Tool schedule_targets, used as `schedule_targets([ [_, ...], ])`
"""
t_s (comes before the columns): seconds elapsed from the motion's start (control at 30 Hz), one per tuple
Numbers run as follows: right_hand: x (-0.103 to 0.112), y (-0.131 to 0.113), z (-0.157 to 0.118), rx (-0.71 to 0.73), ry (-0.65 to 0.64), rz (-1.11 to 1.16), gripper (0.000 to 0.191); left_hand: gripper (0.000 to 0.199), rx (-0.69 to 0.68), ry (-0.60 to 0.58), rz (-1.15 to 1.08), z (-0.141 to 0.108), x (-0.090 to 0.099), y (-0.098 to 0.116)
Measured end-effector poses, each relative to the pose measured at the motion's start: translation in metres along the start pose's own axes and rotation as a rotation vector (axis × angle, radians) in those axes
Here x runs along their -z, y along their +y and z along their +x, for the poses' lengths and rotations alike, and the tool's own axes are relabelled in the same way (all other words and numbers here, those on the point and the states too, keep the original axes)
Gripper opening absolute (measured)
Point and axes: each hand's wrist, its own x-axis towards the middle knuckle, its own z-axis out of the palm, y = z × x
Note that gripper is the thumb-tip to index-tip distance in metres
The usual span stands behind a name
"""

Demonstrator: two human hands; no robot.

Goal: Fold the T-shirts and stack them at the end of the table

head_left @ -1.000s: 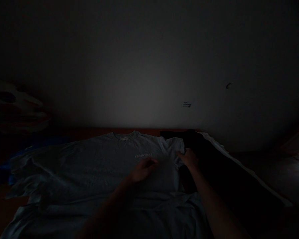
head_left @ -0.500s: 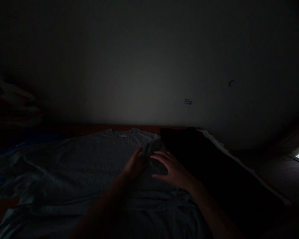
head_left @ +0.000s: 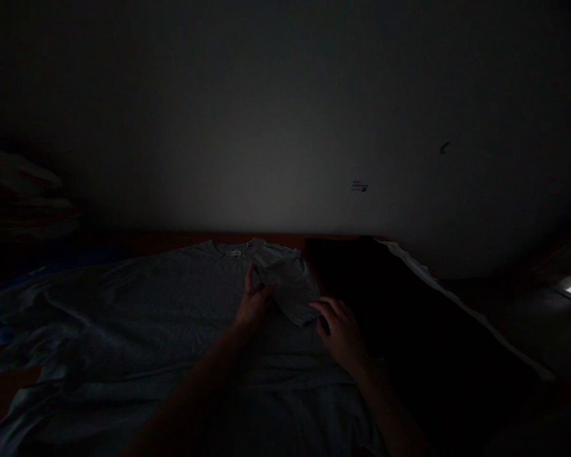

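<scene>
A grey T-shirt (head_left: 185, 311) lies spread out, its collar with a pale label towards the wall. Its right-hand sleeve (head_left: 292, 289) is folded inward over the body. My left hand (head_left: 253, 308) grips the inner edge of that sleeve between thumb and fingers. With bent fingers, my right hand (head_left: 341, 330) pinches the sleeve's lower outer edge. The light is very dim, so the exact fingertip contact is hard to see.
Right of the shirt lies a black cloth (head_left: 409, 330), with a white edge (head_left: 476, 314) along its far side. Blue fabric (head_left: 61, 261) and a white and red bundle (head_left: 23, 197) are at the left. Behind stands a plain wall (head_left: 276, 127) bearing a small printed label (head_left: 360, 186).
The sleeve now lies flatter and more spread out. My right hand has moved right and down, closing from spread fingers onto the sleeve edge. My left hand has shifted slightly left.
</scene>
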Motion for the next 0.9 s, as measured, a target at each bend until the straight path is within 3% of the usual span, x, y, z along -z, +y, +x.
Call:
schedule_targets([
  [0.1,0.000,0.003,-0.001,-0.023,0.018,-0.023,0.031,0.074,-0.003,0.047,0.020,0.002,0.000,-0.002],
  [0.27,-0.002,0.004,0.000,-0.062,0.009,-0.005,0.027,0.046,-0.110,0.156,0.226,0.006,0.004,-0.008],
  [0.4,-0.004,0.006,0.000,-0.093,-0.012,0.037,0.025,0.036,-0.361,0.368,0.566,0.003,0.012,-0.008],
  [0.47,-0.004,0.006,0.000,-0.096,-0.009,0.069,0.025,0.035,-0.512,0.396,0.745,0.003,0.011,-0.005],
  [0.57,-0.004,0.007,0.000,-0.099,-0.006,0.113,0.024,0.032,-0.637,0.218,0.955,0.017,-0.004,0.003],
  [0.7,-0.003,0.007,0.001,-0.132,-0.004,0.141,0.023,0.030,-0.504,-0.084,1.342,0.063,-0.042,0.014],
  [0.8,-0.001,0.007,0.002,-0.168,-0.008,0.156,0.022,0.034,-0.403,-0.101,1.478,0.101,-0.067,0.015],
  [0.9,0.000,0.007,0.002,-0.195,-0.012,0.164,0.023,0.046,-0.307,-0.056,1.531,0.129,-0.080,0.009],
])
